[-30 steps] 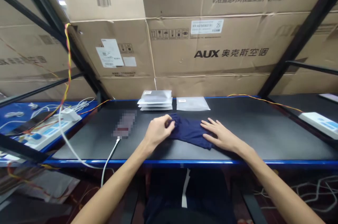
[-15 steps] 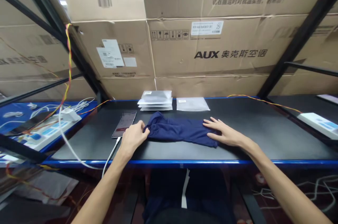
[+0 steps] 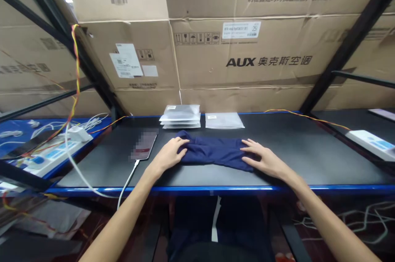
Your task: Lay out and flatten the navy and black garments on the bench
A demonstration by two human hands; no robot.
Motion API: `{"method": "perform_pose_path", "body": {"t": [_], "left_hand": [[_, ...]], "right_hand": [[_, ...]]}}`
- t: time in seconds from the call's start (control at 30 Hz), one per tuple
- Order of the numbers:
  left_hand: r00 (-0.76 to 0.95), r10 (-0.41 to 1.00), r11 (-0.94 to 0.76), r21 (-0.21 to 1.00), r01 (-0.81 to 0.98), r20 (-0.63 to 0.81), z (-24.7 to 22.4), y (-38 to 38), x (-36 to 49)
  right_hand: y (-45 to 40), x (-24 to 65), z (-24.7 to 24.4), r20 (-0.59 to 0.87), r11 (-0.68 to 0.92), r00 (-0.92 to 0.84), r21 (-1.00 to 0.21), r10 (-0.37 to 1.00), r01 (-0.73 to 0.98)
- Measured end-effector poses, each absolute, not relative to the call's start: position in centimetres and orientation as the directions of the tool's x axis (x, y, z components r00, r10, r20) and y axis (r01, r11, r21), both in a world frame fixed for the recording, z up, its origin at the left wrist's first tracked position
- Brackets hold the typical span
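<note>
L grip (image 3: 168, 155) + R grip (image 3: 264, 160) flat on 1 navy cloth (image 3: 212, 153)

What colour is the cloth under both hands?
Dark navy blue, plain, no pattern; the cloth shows best in the head view.

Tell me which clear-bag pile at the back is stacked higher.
The left pile, behind the left hand: several bags stacked. The right pile lies flat, apparently a single bag.

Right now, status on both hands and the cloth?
Left hand flat on navy garment's left end. Right hand flat on right end. Phone just left.
</note>
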State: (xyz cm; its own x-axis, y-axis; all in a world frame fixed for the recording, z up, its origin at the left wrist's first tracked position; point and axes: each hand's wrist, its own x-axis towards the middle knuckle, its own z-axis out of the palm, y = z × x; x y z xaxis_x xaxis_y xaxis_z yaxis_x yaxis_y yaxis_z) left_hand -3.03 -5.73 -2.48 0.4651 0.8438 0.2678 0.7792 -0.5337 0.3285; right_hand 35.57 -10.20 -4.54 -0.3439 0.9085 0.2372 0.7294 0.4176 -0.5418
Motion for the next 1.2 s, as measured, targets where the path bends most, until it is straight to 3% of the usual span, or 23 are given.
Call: {"method": "perform_pose_path", "body": {"t": [0.23, 0.43, 0.63, 0.83, 1.03, 1.2], "left_hand": [[0.410, 0.845, -0.532, 0.448, 0.719, 0.345, -0.9, -6.7, -3.1], [0.495, 0.804, -0.585, 0.589, 0.558, 0.330, 1.2, -8.7, -4.3], [0.654, 0.730, -0.626, 0.577, 0.524, 0.198, 1.7, -11.2, -5.0], [0.698, 0.708, -0.635, 0.527, 0.564, 0.106, 1.1, -12.5, -5.0], [0.618, 0.769, -0.603, 0.505, 0.618, 0.162, 1.5, -11.4, -4.3], [0.514, 0.818, -0.566, 0.525, 0.635, 0.260, 1.3, -9.1, -2.8]], "right_hand": [[-10.8, 34.7, -4.0, 0.359, 0.489, -0.336, -0.561, 0.871, 0.668], [-12.9, 34.7, -1.7, 0.451, 0.567, -0.345, -0.607, 0.823, 0.557], [-15.7, 34.5, -1.1, 0.430, 0.657, -0.499, -0.546, 0.752, 0.519], [-17.0, 34.5, -1.7, 0.309, 0.645, -0.582, -0.524, 0.752, 0.556], [-15.7, 34.9, -1.6, 0.274, 0.520, -0.469, -0.657, 0.840, 0.547], [-13.2, 35.5, -1.5, 0.350, 0.467, -0.312, -0.602, 0.883, 0.647]]}}
